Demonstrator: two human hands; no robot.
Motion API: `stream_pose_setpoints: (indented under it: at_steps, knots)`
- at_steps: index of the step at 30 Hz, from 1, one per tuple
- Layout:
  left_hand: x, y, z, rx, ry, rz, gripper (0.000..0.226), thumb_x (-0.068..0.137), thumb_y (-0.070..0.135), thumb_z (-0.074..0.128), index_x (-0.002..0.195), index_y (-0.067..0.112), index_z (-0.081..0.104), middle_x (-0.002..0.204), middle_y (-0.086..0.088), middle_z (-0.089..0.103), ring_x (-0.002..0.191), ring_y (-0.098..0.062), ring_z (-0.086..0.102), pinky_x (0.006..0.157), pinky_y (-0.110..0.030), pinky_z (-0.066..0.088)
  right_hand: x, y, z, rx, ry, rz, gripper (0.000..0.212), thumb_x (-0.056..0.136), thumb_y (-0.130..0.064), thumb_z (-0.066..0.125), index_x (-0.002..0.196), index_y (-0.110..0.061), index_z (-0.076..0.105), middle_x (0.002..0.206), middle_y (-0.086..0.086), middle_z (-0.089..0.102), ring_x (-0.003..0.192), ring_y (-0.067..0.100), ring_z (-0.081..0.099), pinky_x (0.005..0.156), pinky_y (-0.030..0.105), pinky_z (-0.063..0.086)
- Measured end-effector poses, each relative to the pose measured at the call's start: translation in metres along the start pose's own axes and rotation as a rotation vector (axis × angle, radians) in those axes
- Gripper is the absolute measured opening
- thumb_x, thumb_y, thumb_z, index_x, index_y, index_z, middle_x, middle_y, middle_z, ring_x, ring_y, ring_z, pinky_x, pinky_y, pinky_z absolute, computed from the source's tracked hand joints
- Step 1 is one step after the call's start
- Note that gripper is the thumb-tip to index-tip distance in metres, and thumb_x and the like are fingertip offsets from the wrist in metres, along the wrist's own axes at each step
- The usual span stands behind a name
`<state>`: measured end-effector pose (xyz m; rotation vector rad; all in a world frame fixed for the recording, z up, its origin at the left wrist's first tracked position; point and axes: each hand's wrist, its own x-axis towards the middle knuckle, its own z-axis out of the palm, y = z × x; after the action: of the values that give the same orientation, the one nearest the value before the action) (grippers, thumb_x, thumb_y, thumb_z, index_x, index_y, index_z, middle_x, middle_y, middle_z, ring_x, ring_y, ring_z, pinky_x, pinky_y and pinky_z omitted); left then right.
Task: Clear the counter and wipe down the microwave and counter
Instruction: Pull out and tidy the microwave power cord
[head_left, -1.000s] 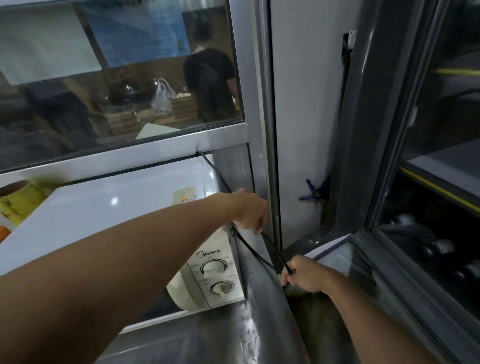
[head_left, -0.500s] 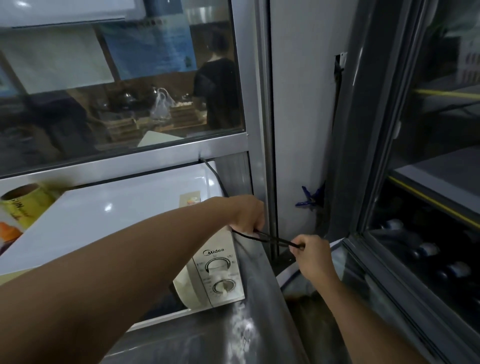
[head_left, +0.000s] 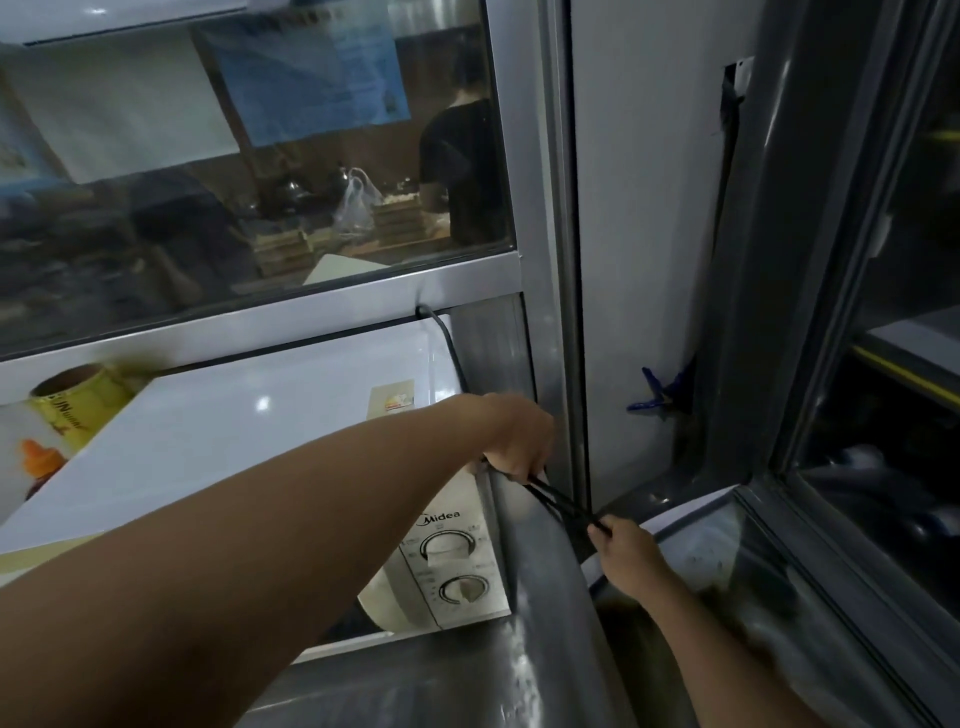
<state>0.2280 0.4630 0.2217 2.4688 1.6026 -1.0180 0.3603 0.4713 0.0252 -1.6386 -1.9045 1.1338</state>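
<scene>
1. White glossy metal forms the boxy top of the microwave (head_left: 249, 431), which is set on a brushed steel counter (head_left: 415, 686) under a window frame; two round dials are carried on its cream control panel.
2. Thin black rubbery cord (head_left: 558, 501) is stretched taut between both hands beside the microwave's right front corner; more of it is seen curving up behind the appliance.
3. Left of the microwave, a yellow cylindrical tin (head_left: 78, 400) is seen with its top open; its contents cannot be told.
4. Fingers of the left hand (head_left: 519, 436) are curled round the cord, the arm reaching across the microwave.
5. Fingers of the right hand (head_left: 628, 558) are pinched on the cord's lower end.
</scene>
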Motion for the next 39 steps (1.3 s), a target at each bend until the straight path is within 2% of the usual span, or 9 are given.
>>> stream_pose_setpoints:
  at_steps: [2, 6, 10, 15, 20, 27, 32, 35, 39]
  knots:
    - [0.01, -0.006, 0.0, -0.07, -0.083, -0.021, 0.022, 0.088, 0.017, 0.059, 0.107, 0.011, 0.069, 0.105, -0.006, 0.068, 0.096, -0.02, 0.061, 0.072, -0.023, 0.045, 0.016, 0.008, 0.005, 0.062, -0.055, 0.002, 0.014, 0.097, -0.016, 0.048, 0.101, -0.012, 0.06, 0.094, 0.004, 0.061, 0.086, 0.015, 0.055, 0.06, 0.017, 0.039]
    - [0.024, -0.019, -0.001, -0.208, -0.219, -0.07, 0.026, 0.082, 0.01, 0.068, 0.108, 0.011, 0.069, 0.104, -0.008, 0.067, 0.103, -0.027, 0.062, 0.091, -0.04, 0.051, 0.048, 0.02, 0.018, 0.065, -0.128, -0.06, 0.024, 0.087, 0.003, 0.056, 0.105, -0.011, 0.063, 0.104, 0.005, 0.063, 0.099, 0.019, 0.059, 0.082, 0.02, 0.045]
    - [0.04, -0.028, 0.001, -0.116, -0.225, -0.06, 0.031, 0.084, 0.017, 0.066, 0.115, 0.014, 0.067, 0.114, -0.001, 0.063, 0.103, -0.015, 0.055, 0.078, -0.02, 0.038, 0.068, 0.028, 0.025, 0.075, 0.041, -0.05, 0.028, 0.085, 0.011, 0.054, 0.105, -0.005, 0.065, 0.104, 0.013, 0.064, 0.081, 0.012, 0.056, 0.061, 0.006, 0.044]
    - [0.055, -0.025, 0.006, -0.123, -0.245, -0.069, 0.029, 0.084, 0.014, 0.066, 0.113, 0.013, 0.067, 0.112, -0.002, 0.065, 0.097, -0.015, 0.055, 0.07, -0.016, 0.039, 0.067, 0.037, 0.007, -0.019, 0.228, -0.104, 0.041, 0.081, 0.011, 0.057, 0.117, -0.008, 0.061, 0.113, 0.01, 0.062, 0.104, 0.022, 0.059, 0.089, 0.029, 0.049]
    - [0.054, -0.023, 0.009, -0.114, -0.278, -0.068, 0.025, 0.082, 0.01, 0.067, 0.106, 0.015, 0.071, 0.107, 0.0, 0.065, 0.091, -0.014, 0.053, 0.078, -0.024, 0.042, 0.053, 0.028, 0.0, -0.048, 0.337, -0.16, 0.036, 0.082, 0.004, 0.061, 0.114, -0.013, 0.061, 0.111, 0.006, 0.06, 0.098, 0.016, 0.058, 0.078, 0.02, 0.046]
    - [0.046, -0.035, -0.002, -0.061, -0.24, -0.086, 0.024, 0.086, 0.015, 0.063, 0.11, 0.014, 0.069, 0.114, -0.002, 0.065, 0.104, -0.019, 0.058, 0.083, -0.026, 0.044, 0.063, 0.033, -0.001, -0.224, -0.099, -0.136, 0.033, 0.096, -0.007, 0.04, 0.107, -0.03, 0.062, 0.11, -0.002, 0.062, 0.092, 0.012, 0.059, 0.078, 0.024, 0.051]
    - [0.056, -0.034, -0.011, 0.011, -0.244, -0.053, 0.027, 0.088, 0.017, 0.061, 0.115, 0.015, 0.066, 0.118, -0.001, 0.063, 0.106, -0.018, 0.056, 0.081, -0.023, 0.042, 0.093, 0.019, -0.004, -0.156, -0.134, -0.118, 0.024, 0.093, -0.007, 0.043, 0.088, -0.026, 0.056, 0.096, 0.0, 0.062, 0.086, 0.015, 0.06, 0.082, 0.034, 0.053]
    - [0.062, -0.033, -0.009, 0.047, -0.217, -0.063, 0.025, 0.088, 0.022, 0.063, 0.112, 0.016, 0.067, 0.115, 0.003, 0.064, 0.105, -0.016, 0.058, 0.067, -0.02, 0.04, 0.11, 0.0, 0.003, -0.114, -0.134, -0.147, 0.022, 0.093, -0.006, 0.042, 0.095, -0.021, 0.058, 0.097, 0.004, 0.06, 0.089, 0.019, 0.057, 0.082, 0.032, 0.05]
    - [0.067, -0.045, -0.007, 0.023, -0.182, -0.1, 0.025, 0.084, 0.026, 0.066, 0.106, 0.016, 0.069, 0.106, 0.001, 0.067, 0.1, -0.018, 0.06, 0.072, -0.027, 0.045, 0.132, -0.016, 0.011, -0.051, -0.156, -0.192, 0.016, 0.091, -0.009, 0.051, 0.101, -0.013, 0.062, 0.1, 0.009, 0.063, 0.091, 0.023, 0.059, 0.076, 0.028, 0.048]
